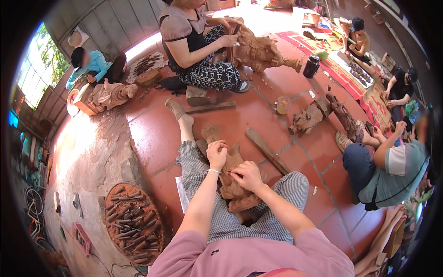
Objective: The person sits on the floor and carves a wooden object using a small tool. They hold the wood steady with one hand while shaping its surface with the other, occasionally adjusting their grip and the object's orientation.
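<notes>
A brown wood carving [232,187] lies lengthwise between my legs, its near end by my lap and its far end past my hands. My left hand [216,155] is closed against the upper part of the carving, fingers curled over it; a pale band circles that wrist. Lower down and to the right, my right hand [248,176] has its fingers pinched together over the carving's middle. Whatever sits in that pinch is too small or hidden to make out.
A round tray [112,216] of chisels in wood dust stands at my left. Wooden bars [267,151] lie on the red tiles. Beyond are a glass mug [282,105], a dark flask [311,66] and another carving [307,119]. Several people work around me on carvings.
</notes>
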The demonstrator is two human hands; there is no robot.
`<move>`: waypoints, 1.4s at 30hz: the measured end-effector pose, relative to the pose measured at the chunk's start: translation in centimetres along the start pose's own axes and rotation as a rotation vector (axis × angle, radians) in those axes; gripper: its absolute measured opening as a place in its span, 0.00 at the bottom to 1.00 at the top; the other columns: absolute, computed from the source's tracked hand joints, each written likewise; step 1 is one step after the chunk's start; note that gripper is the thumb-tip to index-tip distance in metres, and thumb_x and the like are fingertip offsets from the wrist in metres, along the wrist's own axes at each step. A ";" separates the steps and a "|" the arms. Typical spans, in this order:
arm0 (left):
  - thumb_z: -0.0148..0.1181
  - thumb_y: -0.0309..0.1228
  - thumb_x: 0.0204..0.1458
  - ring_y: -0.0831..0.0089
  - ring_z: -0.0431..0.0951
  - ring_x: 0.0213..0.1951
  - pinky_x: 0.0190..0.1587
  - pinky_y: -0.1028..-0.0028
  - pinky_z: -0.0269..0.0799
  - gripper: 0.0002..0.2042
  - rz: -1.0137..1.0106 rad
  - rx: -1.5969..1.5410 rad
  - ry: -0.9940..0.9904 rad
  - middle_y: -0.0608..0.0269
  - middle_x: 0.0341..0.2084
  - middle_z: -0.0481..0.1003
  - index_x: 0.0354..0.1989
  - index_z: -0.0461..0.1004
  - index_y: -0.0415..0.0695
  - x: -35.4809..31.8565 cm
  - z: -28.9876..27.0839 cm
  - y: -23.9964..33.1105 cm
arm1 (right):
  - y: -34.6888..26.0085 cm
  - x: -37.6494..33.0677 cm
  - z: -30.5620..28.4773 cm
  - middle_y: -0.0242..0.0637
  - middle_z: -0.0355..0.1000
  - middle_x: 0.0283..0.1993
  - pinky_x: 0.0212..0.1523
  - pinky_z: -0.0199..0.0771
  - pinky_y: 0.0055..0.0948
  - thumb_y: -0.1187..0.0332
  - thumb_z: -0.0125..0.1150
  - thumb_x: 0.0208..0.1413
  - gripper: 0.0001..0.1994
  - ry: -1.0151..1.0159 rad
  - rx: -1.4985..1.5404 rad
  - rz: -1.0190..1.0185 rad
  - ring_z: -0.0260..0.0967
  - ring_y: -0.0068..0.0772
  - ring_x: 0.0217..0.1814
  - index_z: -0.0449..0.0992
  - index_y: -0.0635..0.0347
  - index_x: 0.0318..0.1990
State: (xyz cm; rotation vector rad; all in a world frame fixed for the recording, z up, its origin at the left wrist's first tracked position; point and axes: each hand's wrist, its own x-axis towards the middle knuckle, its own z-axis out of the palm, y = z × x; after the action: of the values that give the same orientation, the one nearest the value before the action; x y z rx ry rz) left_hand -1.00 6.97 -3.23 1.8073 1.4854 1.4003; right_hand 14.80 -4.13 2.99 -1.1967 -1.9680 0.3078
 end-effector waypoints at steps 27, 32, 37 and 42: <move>0.59 0.25 0.44 0.60 0.75 0.50 0.57 0.63 0.67 0.04 -0.027 -0.025 -0.026 0.62 0.41 0.82 0.26 0.81 0.43 0.0 -0.2 0.0 | 0.2 -0.2 0.3 0.27 0.75 0.29 0.42 0.66 0.33 0.66 0.70 0.47 0.04 -0.022 -0.012 0.002 0.68 0.33 0.36 0.83 0.53 0.30; 0.59 0.24 0.43 0.60 0.76 0.48 0.56 0.64 0.68 0.04 -0.017 -0.038 -0.023 0.61 0.40 0.83 0.26 0.80 0.43 0.0 -0.2 -0.1 | 0.2 -0.1 0.4 0.28 0.75 0.29 0.42 0.67 0.33 0.67 0.71 0.46 0.04 -0.011 -0.010 0.006 0.69 0.33 0.36 0.83 0.53 0.29; 0.59 0.25 0.43 0.60 0.76 0.48 0.56 0.63 0.69 0.04 -0.012 -0.025 -0.006 0.61 0.40 0.83 0.25 0.80 0.43 -0.1 -0.1 -0.3 | 0.0 -0.2 0.3 0.28 0.75 0.29 0.42 0.67 0.34 0.67 0.71 0.46 0.04 -0.020 -0.009 0.022 0.69 0.33 0.36 0.83 0.53 0.29; 0.59 0.25 0.43 0.60 0.76 0.48 0.56 0.63 0.69 0.04 -0.021 -0.015 -0.016 0.62 0.40 0.83 0.25 0.80 0.43 0.0 -0.1 -0.4 | 0.2 -0.2 0.5 0.28 0.74 0.28 0.43 0.67 0.34 0.67 0.71 0.46 0.04 -0.018 -0.013 0.003 0.69 0.33 0.37 0.83 0.53 0.30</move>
State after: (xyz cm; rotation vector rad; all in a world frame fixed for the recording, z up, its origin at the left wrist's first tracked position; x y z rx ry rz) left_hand -1.24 7.12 -3.52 1.7843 1.4774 1.3808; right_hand 14.66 -4.10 2.45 -1.2086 -1.9867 0.3089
